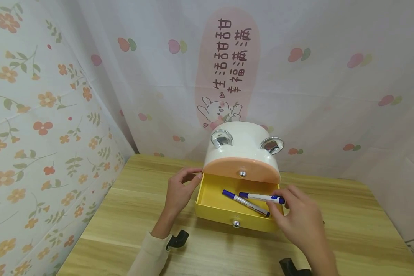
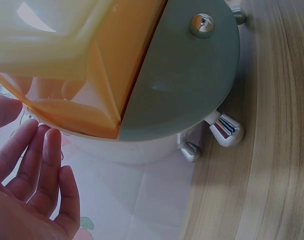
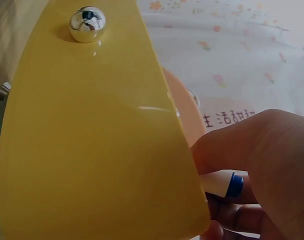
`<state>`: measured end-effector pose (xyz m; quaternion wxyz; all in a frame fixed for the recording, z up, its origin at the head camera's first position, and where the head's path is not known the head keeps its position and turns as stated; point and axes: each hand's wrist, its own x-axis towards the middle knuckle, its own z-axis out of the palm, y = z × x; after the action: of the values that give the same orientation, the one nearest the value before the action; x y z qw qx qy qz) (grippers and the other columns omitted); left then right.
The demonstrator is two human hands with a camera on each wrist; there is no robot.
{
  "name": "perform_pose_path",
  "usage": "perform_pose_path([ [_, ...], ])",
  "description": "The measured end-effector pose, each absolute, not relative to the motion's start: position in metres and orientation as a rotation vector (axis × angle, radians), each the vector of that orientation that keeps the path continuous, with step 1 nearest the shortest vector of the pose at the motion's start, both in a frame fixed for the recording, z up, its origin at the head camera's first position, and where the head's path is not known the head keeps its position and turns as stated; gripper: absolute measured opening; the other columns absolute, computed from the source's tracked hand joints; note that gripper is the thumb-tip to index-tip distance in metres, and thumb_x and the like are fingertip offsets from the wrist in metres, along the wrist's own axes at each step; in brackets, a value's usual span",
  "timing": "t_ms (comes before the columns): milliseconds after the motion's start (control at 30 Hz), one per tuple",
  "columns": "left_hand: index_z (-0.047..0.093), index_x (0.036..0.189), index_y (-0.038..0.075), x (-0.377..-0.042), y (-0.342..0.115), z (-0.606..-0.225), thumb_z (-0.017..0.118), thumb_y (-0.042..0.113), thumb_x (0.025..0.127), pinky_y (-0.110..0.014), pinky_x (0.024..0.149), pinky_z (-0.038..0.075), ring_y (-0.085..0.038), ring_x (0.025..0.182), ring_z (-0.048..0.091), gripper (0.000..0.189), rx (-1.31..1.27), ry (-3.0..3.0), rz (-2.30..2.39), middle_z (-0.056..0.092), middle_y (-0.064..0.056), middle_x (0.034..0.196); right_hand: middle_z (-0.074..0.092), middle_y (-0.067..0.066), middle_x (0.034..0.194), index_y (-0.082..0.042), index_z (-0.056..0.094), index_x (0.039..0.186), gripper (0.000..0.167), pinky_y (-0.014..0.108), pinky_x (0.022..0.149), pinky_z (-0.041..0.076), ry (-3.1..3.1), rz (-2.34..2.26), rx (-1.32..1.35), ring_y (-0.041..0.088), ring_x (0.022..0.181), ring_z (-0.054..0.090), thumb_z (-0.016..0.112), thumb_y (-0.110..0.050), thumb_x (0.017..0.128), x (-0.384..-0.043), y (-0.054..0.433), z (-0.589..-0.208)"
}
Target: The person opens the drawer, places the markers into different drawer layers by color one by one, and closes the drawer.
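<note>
A small round-topped drawer box (image 1: 243, 143) stands on the table, its yellow drawer (image 1: 214, 213) pulled out. Inside the drawer a silver marker pen (image 1: 246, 205) with a blue cap lies slantwise. My right hand (image 1: 300, 218) pinches the end of a white marker pen (image 1: 258, 197) over the drawer's right side; its blue end (image 3: 235, 184) shows between thumb and fingers in the right wrist view. At the box's left side is my left hand (image 1: 181, 191), fingertips right at the edge where the drawer meets the body. The left wrist view shows its fingers (image 2: 52, 155) loosely bent, gripping nothing.
An orange upper drawer front (image 1: 227, 168) with a silver knob sits shut above the yellow one. A dark green lower front (image 2: 182, 75) shows in the left wrist view. Silver ear-like rings (image 1: 222, 138) stick out on top. Printed curtains (image 1: 151, 76) hang behind the wooden table (image 1: 124, 214).
</note>
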<state>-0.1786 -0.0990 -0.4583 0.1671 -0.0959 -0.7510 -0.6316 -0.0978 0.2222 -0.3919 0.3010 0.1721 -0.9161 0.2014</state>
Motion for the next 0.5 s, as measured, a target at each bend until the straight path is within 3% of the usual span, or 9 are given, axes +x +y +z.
perform_pose_path([
  [500, 0.085, 0.118, 0.014, -0.179, -0.0997, -0.4587, 0.081, 0.018, 0.102, -0.061, 0.092, 0.06, -0.025, 0.099, 0.076, 0.017, -0.293, -2.12, -1.798, 0.08, -0.002, 0.113, 0.068, -0.001, 0.093, -0.01, 0.08, 0.095, 0.019, 0.03, 0.057, 0.043, -2.506, 0.528, 0.393, 0.011, 0.069, 0.051, 0.093, -0.012, 0.081, -0.1007, 0.215, -0.3961],
])
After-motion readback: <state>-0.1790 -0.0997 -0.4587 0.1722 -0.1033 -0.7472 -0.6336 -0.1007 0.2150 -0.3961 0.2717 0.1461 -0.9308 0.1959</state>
